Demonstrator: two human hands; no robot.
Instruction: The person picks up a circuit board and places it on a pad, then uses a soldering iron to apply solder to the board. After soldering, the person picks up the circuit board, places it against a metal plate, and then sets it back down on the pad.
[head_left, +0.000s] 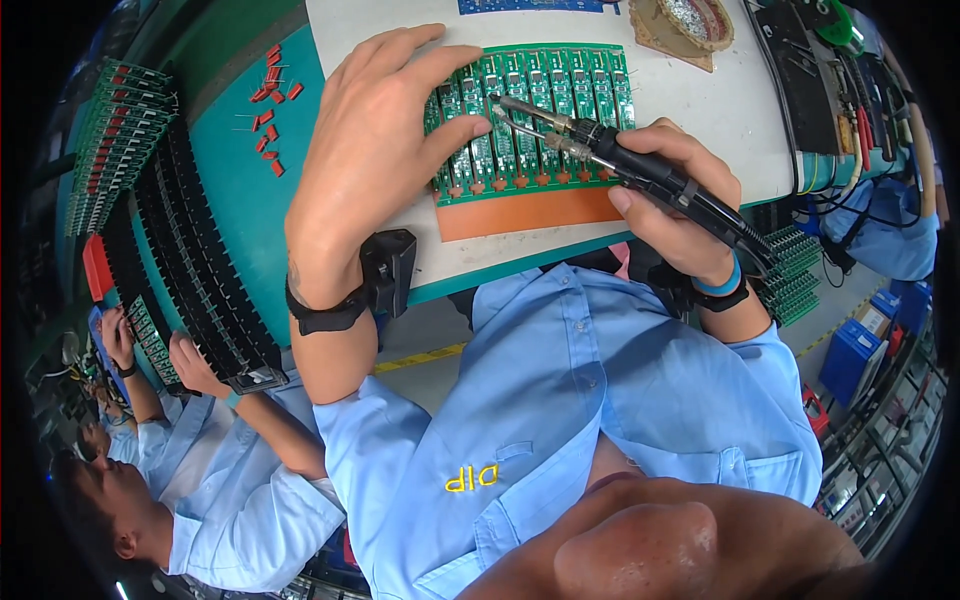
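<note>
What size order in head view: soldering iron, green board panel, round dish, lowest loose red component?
1. Green board panel
2. Soldering iron
3. Round dish (cut off by frame)
4. Lowest loose red component

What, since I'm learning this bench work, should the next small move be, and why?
Probably settle the tip of the soldering tool on the green circuit board: the right hand holds it pointed there, though contact is unclear, and the left hand lies over the board's left edge.
</note>
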